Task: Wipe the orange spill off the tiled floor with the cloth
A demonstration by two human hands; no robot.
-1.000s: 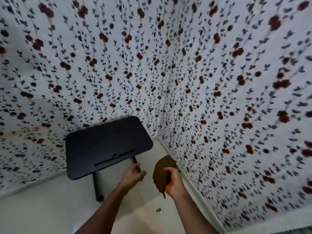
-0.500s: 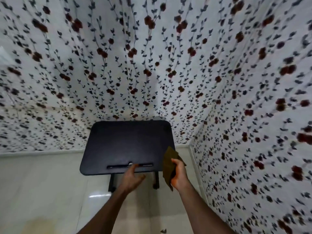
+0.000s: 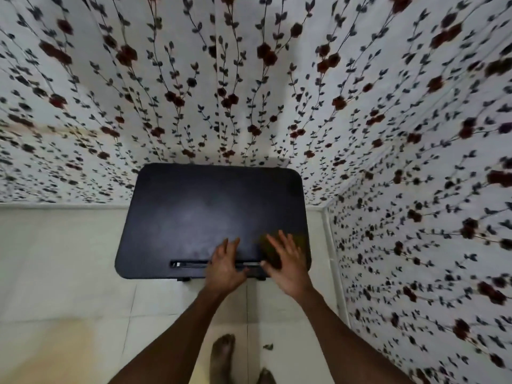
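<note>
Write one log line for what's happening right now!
left hand: open, on table | right hand: open, flat on cloth | spill: unwiped, floor lower left

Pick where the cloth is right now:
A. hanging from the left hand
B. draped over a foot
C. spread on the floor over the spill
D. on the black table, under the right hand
D: the brown cloth lies on the table beneath the spread right hand; the left hand rests beside it, empty.
</note>
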